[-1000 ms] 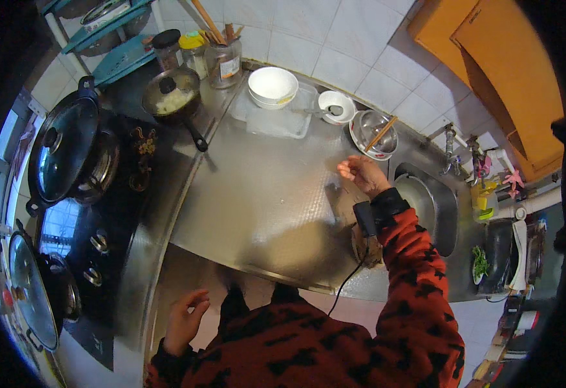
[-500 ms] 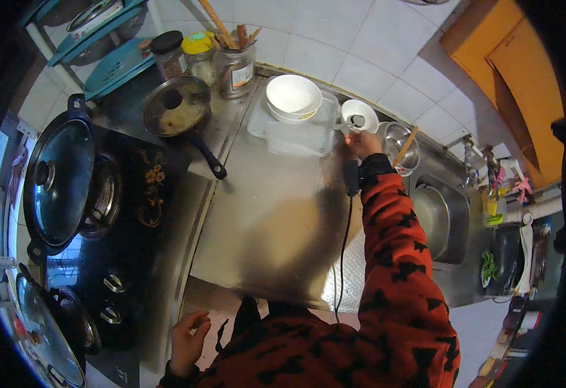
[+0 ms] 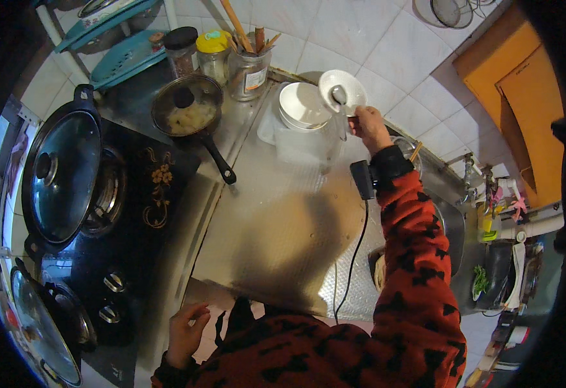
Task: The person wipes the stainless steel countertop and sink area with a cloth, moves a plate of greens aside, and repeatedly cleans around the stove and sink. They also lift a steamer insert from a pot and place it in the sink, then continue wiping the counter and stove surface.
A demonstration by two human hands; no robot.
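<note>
Against white tiles [image 3: 341, 39], a metal counter [image 3: 263, 220] spreads beneath the held bowl [image 3: 352, 91].

The head camera, the left unit of a side-by-side pair, looks from above the person's torso [image 3: 321, 349] steeply down onto the desk [image 3: 263, 239]. Its wide fisheye frame is upright, with the torso nearest at the lower edge, stove [image 3: 142, 242] left, sink [image 3: 456, 242] right and wall [image 3: 347, 26] uppermost.
</note>
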